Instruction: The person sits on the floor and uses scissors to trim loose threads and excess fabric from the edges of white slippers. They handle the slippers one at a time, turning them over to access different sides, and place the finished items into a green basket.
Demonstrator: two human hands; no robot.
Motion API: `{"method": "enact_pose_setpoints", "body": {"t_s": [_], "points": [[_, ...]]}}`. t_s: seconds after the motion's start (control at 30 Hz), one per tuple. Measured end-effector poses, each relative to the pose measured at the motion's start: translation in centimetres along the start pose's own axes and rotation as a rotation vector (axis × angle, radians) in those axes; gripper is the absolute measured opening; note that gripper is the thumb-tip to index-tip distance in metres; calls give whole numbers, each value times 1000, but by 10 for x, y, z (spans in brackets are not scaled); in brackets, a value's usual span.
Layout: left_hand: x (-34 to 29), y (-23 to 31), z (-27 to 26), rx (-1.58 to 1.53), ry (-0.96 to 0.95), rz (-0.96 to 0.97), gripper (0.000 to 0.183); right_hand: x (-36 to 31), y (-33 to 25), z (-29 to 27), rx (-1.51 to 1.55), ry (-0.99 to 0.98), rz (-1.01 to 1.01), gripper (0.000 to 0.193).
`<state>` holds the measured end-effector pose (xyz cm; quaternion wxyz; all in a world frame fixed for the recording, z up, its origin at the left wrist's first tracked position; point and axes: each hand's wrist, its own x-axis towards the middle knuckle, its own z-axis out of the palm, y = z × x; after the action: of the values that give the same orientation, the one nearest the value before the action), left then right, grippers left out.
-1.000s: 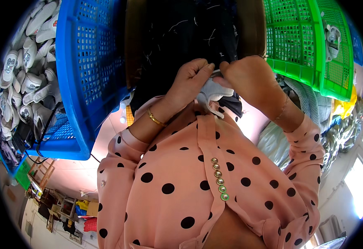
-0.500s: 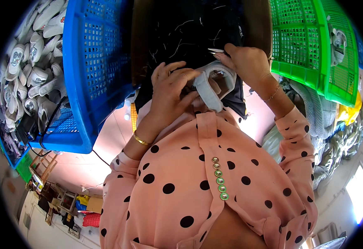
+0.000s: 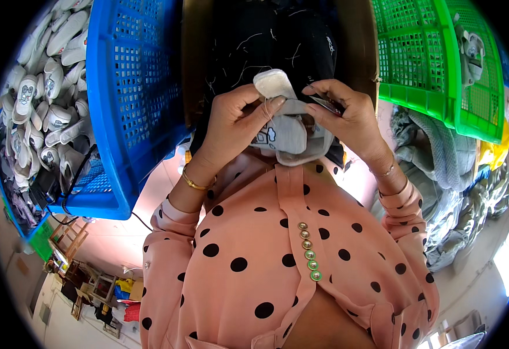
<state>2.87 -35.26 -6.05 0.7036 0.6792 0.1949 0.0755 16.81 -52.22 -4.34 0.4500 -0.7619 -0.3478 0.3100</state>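
Observation:
A pale grey-white shoe upper point(image 3: 292, 136) with a dark printed picture hangs between my hands, above my lap. My left hand point(image 3: 237, 119) is closed, thumb and fingers pinching the upper at its strap, whose rounded pale end point(image 3: 274, 83) stands up past the fingertips. A thin thread appears to run by the left thumb. My right hand point(image 3: 350, 116) holds small thread snips point(image 3: 325, 104), partly hidden in the fingers, their dark metal showing under the forefinger. The right thumb also touches the strap's other end.
At the left stands a blue plastic crate point(image 3: 106, 116), beside a heap of white shoe uppers point(image 3: 51, 104). A green crate point(image 3: 420, 64) is at the right, with a pale upper point(image 3: 472, 58) against it. Grey fabric bundles point(image 3: 440, 151) lie below. Loose threads cling to my black trousers point(image 3: 254, 41).
The shoe upper has been turned, so its printed side and strap now show. My left hand has closed on the strap. My right hand has moved down with the snips, their blades less visible.

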Motion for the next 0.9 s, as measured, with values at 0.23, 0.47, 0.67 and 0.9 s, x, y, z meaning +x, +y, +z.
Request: {"method": "enact_pose_setpoints", "body": {"t_s": [0.23,0.47,0.67,0.9], "points": [[-15,6,-3,-132,-66,-215,23,-8,-7,7,193,-191,151,11],[-26,13,-3,-185,-85,-334,23,-23,-7,9,-25,-61,50,27],[-33,10,-1,-303,-7,-387,21,-40,-21,-4,-540,20,-212,39],[-36,11,2,-424,23,-418,21,-41,-24,0,-633,28,-226,41]]}}
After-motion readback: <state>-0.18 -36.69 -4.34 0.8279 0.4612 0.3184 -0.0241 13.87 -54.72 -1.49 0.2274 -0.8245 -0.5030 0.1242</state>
